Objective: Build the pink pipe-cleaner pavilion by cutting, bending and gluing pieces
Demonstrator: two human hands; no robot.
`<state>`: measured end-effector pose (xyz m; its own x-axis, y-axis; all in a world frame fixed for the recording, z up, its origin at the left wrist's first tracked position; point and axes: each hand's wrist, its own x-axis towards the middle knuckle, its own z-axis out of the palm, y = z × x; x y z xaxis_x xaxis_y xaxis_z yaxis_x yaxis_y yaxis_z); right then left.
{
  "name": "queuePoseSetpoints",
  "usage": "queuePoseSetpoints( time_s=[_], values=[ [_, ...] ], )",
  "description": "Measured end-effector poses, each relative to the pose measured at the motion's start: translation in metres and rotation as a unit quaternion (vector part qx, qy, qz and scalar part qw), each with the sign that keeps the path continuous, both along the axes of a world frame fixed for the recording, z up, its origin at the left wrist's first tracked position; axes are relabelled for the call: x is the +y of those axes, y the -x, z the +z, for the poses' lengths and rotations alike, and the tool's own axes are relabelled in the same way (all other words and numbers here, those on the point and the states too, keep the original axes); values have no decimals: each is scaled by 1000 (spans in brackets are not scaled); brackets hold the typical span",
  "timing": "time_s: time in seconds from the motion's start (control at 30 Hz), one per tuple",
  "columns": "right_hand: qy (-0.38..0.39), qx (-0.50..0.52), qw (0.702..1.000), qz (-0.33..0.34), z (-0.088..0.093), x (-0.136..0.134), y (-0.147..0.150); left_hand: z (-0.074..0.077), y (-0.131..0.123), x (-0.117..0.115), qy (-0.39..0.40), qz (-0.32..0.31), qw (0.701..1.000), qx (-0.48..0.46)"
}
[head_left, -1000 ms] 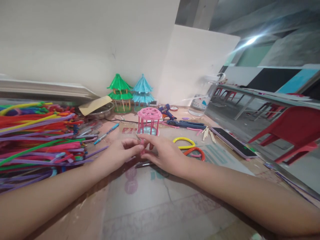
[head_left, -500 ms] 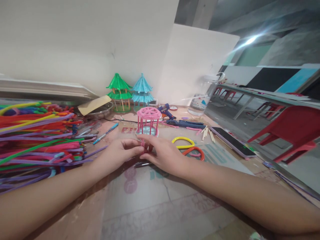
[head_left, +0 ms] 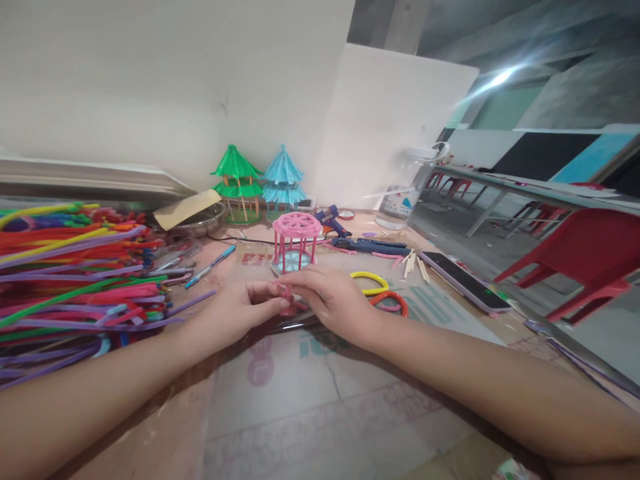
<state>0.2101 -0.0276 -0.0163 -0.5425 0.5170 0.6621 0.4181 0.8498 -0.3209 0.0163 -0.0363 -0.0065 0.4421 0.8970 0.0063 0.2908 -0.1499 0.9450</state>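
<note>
Low over the work sheet, my left hand (head_left: 245, 310) pinches a small pink pipe cleaner piece (head_left: 286, 303) between thumb and fingers. My right hand (head_left: 335, 300) curls over the same piece from the other side, its fingertips partly hidden. Just behind the hands stands a pink pavilion frame (head_left: 298, 227) with thin posts on a pale blue base (head_left: 293, 262). Scissors with one yellow and one orange handle (head_left: 401, 305) lie by my right hand, their blades partly under it.
Bundled pipe cleaners (head_left: 75, 280) cover the left side, near a blue pen (head_left: 210, 267). Green (head_left: 235, 183) and blue (head_left: 283, 177) roofed models stand behind. Toward the right are a glue gun (head_left: 333, 221), pliers (head_left: 370, 247), short sticks (head_left: 410, 265), a phone (head_left: 463, 280) and a jug (head_left: 400, 200).
My right hand's fingers have shifted over the pink piece, and its thumb has drawn back from view. My left hand keeps its pinch. More of the scissor blade shows below.
</note>
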Motion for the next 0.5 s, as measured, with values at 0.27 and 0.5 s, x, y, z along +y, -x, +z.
queuePoseSetpoints(
  time_s=[0.27,0.5],
  values=[
    [41,3,998,-40,1,-1,0,3,-1,-2,12,9,1000,-16],
    [62,-3,997,-53,4,-3,2,5,-2,-1,4,12,1000,-4]
  ],
)
